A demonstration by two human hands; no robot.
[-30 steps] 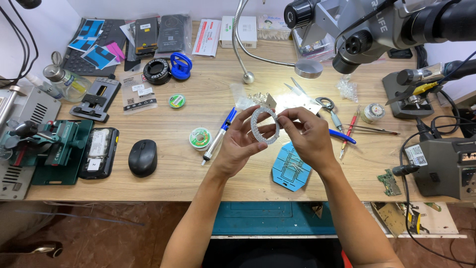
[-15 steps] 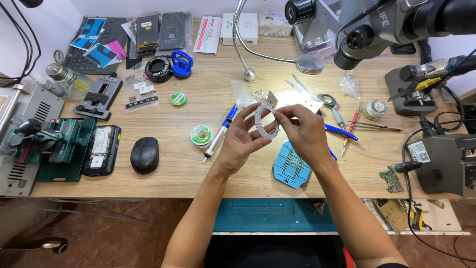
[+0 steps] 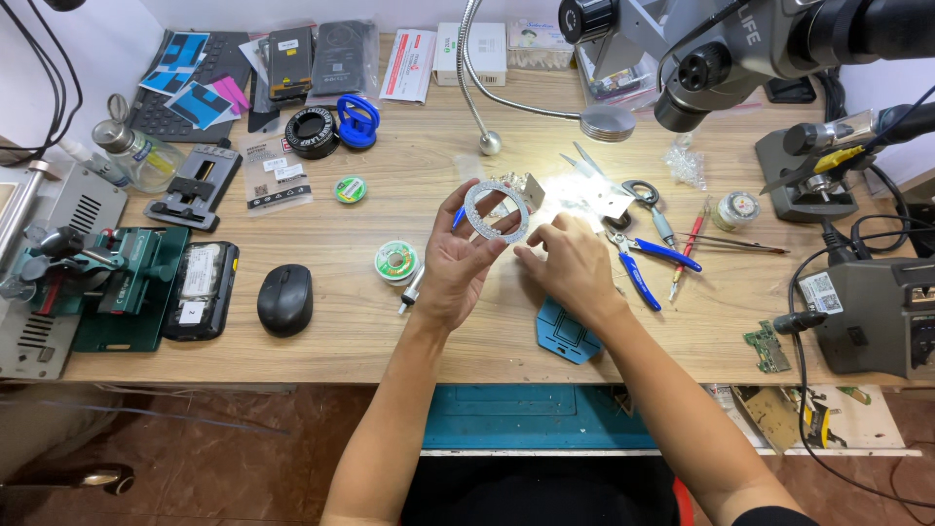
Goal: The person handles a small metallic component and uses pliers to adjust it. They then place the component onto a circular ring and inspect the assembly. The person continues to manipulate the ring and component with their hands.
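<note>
Above the middle of the wooden worktop [image 3: 409,321], the left hand [image 3: 458,265] pinches a flat white ring [image 3: 495,210] between thumb and fingertips, holding it upright and clear of the surface. The right hand [image 3: 573,268] rests just beside it, fingers loosely curled around nothing, knuckles near the blue-handled pliers [image 3: 645,261]. A blue mat [image 3: 567,331] lies near the front edge under the right wrist. Bare wood lies open between the black mouse [image 3: 284,298] and the left forearm; a solder spool [image 3: 395,260] sits close to the left.

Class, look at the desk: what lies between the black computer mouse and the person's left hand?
In the head view, a small green-and-white spool lies between the mouse and the left hand.
</note>
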